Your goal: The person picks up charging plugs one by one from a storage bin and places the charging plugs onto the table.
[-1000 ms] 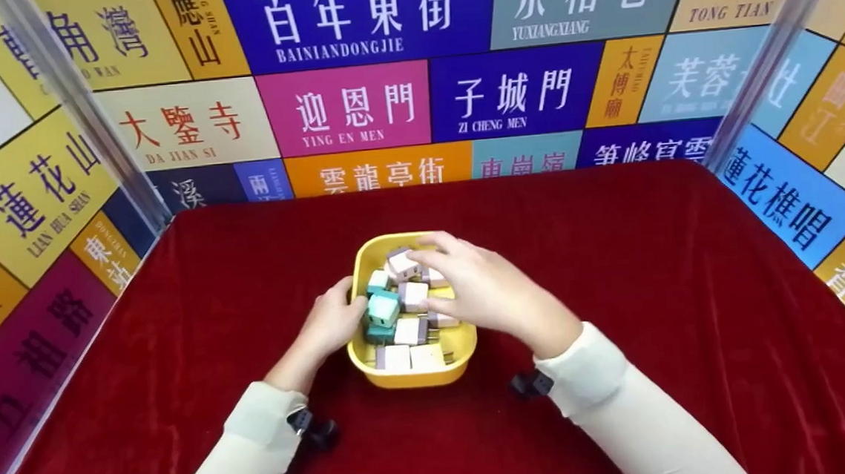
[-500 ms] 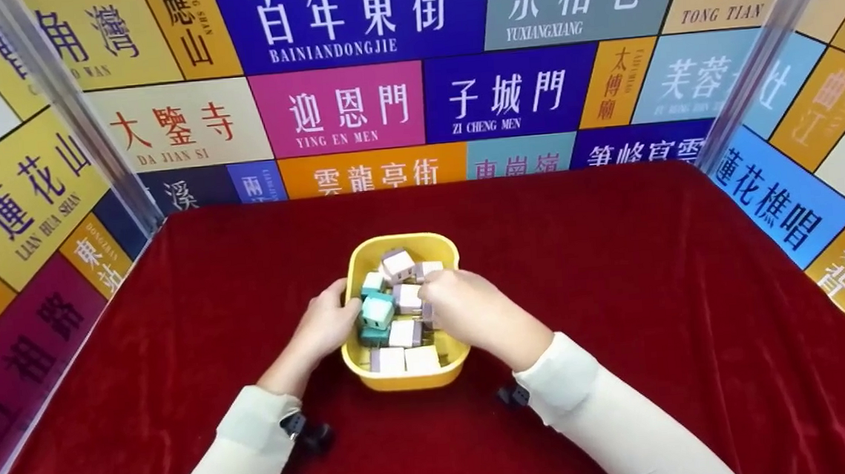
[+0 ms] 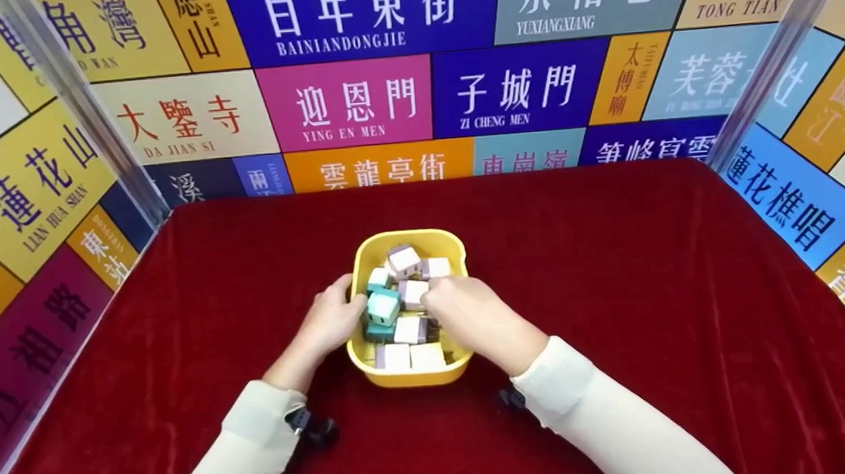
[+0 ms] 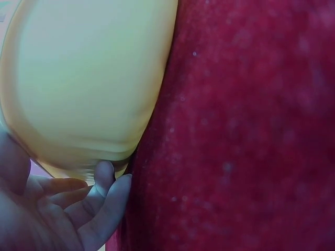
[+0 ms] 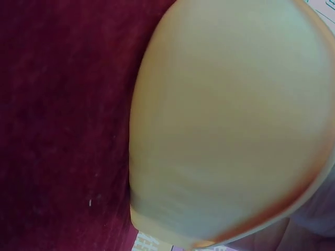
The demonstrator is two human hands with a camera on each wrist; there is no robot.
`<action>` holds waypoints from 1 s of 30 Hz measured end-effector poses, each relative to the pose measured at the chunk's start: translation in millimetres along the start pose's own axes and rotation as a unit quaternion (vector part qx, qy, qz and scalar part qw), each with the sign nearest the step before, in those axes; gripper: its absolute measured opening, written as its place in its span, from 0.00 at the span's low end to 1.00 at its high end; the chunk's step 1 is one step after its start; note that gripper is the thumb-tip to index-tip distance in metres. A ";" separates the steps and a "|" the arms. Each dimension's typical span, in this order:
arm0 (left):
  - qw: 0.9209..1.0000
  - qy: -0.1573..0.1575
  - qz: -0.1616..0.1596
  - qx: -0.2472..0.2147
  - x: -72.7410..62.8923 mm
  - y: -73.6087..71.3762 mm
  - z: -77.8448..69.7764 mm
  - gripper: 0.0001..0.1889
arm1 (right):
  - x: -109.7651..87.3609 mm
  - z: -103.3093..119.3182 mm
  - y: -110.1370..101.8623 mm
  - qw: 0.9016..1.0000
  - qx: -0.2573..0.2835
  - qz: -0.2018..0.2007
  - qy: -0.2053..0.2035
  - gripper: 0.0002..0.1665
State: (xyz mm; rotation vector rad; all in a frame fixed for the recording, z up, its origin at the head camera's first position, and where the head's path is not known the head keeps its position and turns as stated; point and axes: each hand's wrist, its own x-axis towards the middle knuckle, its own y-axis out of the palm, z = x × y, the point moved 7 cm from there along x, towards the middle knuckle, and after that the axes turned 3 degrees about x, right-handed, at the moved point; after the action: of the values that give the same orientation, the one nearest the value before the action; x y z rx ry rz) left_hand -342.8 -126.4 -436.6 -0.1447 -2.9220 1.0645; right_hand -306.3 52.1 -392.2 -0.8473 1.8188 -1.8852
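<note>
1. Your left hand point(image 3: 333, 316) grips the left edge of the tub point(image 3: 410, 378), thumb at the rim, fingers bent against the outer wall. The tub stands on the cloth point(image 3: 609, 254), well in from the far edge. If that hold loosens, the tub could slide or twist, since it is the only hand you plainly have steadying it.

2. Along the tub's left edge, the green plugs point(image 3: 383, 308) lie heaped, the upper one tilted. A jolt to the wall beside them could topple it onto its neighbours.

3. Toward the tub's far edge, one of the white plugs point(image 3: 404, 260) sits high and askew. It would probably tip if you shift those next to it; the rest are packed closely enough to drag one another.

4. Your right hand point(image 3: 476, 311) reaches over the tub's right edge, fingers curled in, tips hidden. You cannot tell from here whether they hold a plug; a blind pinch could slip or catch two together.

5. Your right wrist camera point(image 3: 512, 399) hangs just off the tub's near right corner. A low swing of that wrist could bump the wall and unsettle the heap.
</note>
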 end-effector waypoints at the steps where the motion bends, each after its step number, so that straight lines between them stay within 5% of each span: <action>1: 1.000 0.000 0.001 0.002 0.2 -1.7 0.1 0.27 | 0.9 0.9 0.2 1.000 0.000 -0.007 -0.006 0.11; 8: 1.000 -0.001 -0.001 0.014 3.2 -11.2 -3.9 0.27 | 5.2 4.8 -2.1 0.998 0.017 -0.037 -0.047 0.14; 18: 1.000 -0.005 0.008 0.003 3.2 3.2 -1.3 0.27 | -1.5 -0.7 9.1 0.998 0.040 -0.026 -0.039 0.15; 30: 1.000 0.002 -0.005 0.007 3.9 0.0 -0.2 0.26 | 0.9 1.7 11.2 1.000 0.012 -0.001 -0.027 0.17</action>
State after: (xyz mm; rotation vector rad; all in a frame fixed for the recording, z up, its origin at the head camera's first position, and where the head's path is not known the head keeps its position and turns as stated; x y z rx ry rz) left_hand -346.7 -125.9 -436.5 -0.1317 -2.9083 1.0811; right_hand -307.3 49.2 -403.2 -0.8835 1.7615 -1.8633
